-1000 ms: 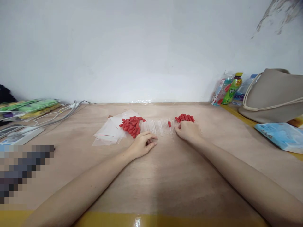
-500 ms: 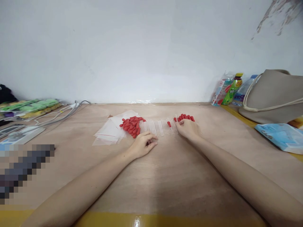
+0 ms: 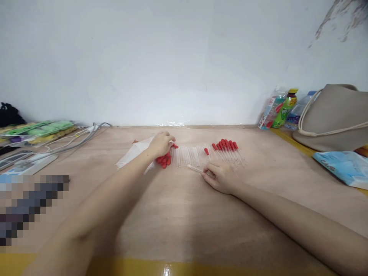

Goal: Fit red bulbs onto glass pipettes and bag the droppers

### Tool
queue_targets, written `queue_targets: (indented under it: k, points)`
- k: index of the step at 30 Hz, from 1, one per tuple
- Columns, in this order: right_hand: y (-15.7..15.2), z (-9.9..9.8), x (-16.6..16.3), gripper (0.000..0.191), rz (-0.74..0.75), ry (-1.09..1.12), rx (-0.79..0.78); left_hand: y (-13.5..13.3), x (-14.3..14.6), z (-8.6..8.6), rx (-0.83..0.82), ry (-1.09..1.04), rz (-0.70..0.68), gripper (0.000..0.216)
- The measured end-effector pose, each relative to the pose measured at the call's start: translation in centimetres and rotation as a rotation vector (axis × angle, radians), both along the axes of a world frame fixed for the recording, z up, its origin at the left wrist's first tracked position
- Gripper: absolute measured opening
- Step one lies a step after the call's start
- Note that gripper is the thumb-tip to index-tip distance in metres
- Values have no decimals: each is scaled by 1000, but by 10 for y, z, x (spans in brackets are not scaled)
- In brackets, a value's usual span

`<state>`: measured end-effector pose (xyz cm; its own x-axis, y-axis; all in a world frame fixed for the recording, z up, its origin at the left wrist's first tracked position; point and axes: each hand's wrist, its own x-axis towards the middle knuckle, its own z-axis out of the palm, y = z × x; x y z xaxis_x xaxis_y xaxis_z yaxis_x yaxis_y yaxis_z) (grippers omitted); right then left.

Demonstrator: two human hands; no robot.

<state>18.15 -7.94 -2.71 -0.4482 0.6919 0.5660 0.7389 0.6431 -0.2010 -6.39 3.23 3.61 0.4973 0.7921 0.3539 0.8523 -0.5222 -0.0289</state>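
Observation:
My left hand (image 3: pixel 161 144) reaches over a pile of red rubber dropper bulbs (image 3: pixel 163 161), its fingers curled down and closed. One red bulb (image 3: pixel 175 146) shows right by the fingertips; what they grip is hidden. My right hand (image 3: pixel 220 176) pinches a clear dropper tube (image 3: pixel 195 168) above the table, its free end pointing left. Between and beyond the hands lies a row of clear tubes (image 3: pixel 189 155) without bulbs. A single red bulb (image 3: pixel 206 151) sits at that row's right end. Further right, several droppers (image 3: pixel 227 145) with red bulbs fitted lie side by side.
Clear plastic bags (image 3: pixel 133 153) lie partly under the bulb pile. Cables (image 3: pixel 86 134) and packaged green and yellow items (image 3: pixel 43 130) are at the left. Bottles (image 3: pixel 285 109), a grey bag (image 3: pixel 333 115) and a blue packet (image 3: pixel 342 166) stand or lie at the right. A white wall (image 3: pixel 184 65) closes the back.
My left hand has moved up and left from the front of the tubes to the bulb pile. My right hand has drawn back from the fitted droppers, now with a clear tube in its fingers.

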Motion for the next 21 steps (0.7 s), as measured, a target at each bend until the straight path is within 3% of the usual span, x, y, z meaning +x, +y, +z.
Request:
queue_targets:
  k: [4,8,14,21]
  points:
    - [1,1,2,13,84,-49,-11,29,11,8,-119,308,-89,26]
    - [1,3,1,13,89,-82,-20,43,23,6,-195,358,-116,25]
    - [1,4,0,13,84,-90,-23,55,22,3,-296,291,-97,18]
    - [2,3,0,11,86,-75,-43,52,6,1,-310,32,-70,15]
